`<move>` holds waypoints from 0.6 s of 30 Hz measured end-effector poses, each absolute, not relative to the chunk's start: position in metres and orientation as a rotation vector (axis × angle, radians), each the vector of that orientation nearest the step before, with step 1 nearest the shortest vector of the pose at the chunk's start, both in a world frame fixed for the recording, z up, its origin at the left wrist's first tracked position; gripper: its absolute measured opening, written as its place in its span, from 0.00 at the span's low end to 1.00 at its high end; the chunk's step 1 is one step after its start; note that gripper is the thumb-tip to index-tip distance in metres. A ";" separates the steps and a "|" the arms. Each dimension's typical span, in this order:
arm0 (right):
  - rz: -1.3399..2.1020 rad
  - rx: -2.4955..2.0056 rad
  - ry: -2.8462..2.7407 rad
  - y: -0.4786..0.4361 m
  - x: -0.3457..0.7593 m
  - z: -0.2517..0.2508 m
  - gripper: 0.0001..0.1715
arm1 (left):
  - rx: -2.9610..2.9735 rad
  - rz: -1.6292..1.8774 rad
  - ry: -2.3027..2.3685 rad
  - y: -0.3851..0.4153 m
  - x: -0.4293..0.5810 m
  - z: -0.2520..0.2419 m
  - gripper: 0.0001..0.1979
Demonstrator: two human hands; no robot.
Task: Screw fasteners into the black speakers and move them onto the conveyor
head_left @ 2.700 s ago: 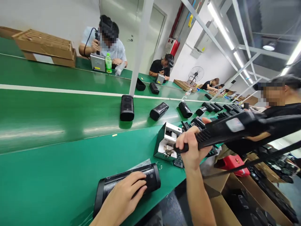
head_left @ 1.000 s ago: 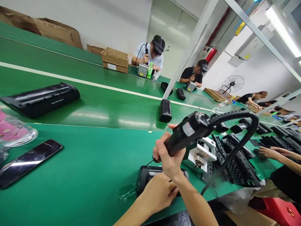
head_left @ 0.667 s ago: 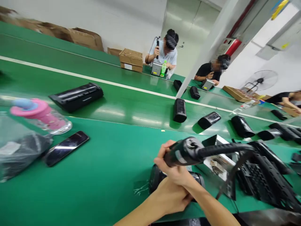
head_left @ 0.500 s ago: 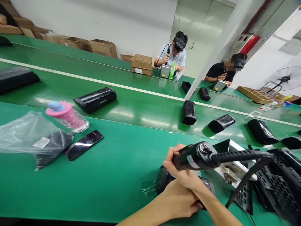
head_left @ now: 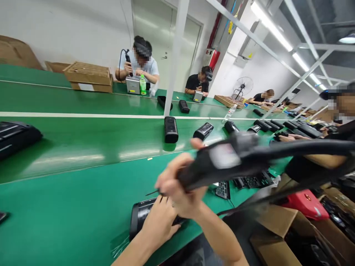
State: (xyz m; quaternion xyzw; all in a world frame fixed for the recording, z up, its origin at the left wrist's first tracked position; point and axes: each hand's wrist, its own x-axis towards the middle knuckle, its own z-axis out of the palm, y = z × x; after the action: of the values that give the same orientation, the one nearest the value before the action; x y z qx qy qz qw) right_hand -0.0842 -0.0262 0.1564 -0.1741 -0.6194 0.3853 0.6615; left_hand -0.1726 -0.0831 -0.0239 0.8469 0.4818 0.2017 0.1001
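The black case [head_left: 141,214] lies on its side on the near part of the green table [head_left: 83,207], under the left hand [head_left: 159,220], whose fingers are close together over its top, the thumb apart on the near side; its fingertips are partly covered, so I cannot tell how firmly they grip; the right hand [head_left: 181,195] is clamped around the black power screwdriver [head_left: 203,170], which is blurred and slanted, its thin bit [head_left: 152,193] pointing left above the case; the case looks stiff and moderately heavy, its shiny shell probably slippery and easily scratched, so the dull left end or a wide hold across the body seems safest; the screwdriver looks solid and likely top-heavy toward its cord, best held around the barrel; its thick black cable [head_left: 305,149] runs off right and could tug or snag, while the tool and right hand hide much of the case and most of a white thing behind them; clear plastic strands [head_left: 118,249] lie just beside the case's left end, perforated black panels [head_left: 223,189] to its right, an open cardboard box [head_left: 273,236] at the near right, and an upright black speaker [head_left: 171,130] farther off.
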 end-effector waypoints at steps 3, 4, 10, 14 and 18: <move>0.582 -0.420 -1.191 -0.023 -0.012 0.183 0.36 | 2.581 0.468 1.494 -0.078 -0.175 -0.007 0.53; 0.501 -0.490 -1.197 -0.018 0.012 0.183 0.32 | 2.603 0.414 1.533 -0.076 -0.176 -0.004 0.52; 0.355 -0.810 -1.199 0.027 0.091 0.139 0.27 | 2.660 0.348 1.603 -0.068 -0.182 -0.021 0.51; 0.360 -0.826 -1.182 0.046 0.087 0.121 0.30 | 2.646 0.425 1.552 -0.069 -0.187 -0.033 0.51; 0.402 -0.862 -1.178 0.057 0.077 0.110 0.29 | 2.590 0.329 1.568 -0.070 -0.184 -0.020 0.47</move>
State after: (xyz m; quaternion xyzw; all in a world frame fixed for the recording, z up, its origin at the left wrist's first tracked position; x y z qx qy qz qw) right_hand 0.0771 0.0566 0.1097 -0.3911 -0.5344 0.1822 0.7268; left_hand -0.1839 -0.0703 -0.0197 0.8495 0.5143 0.1080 0.0480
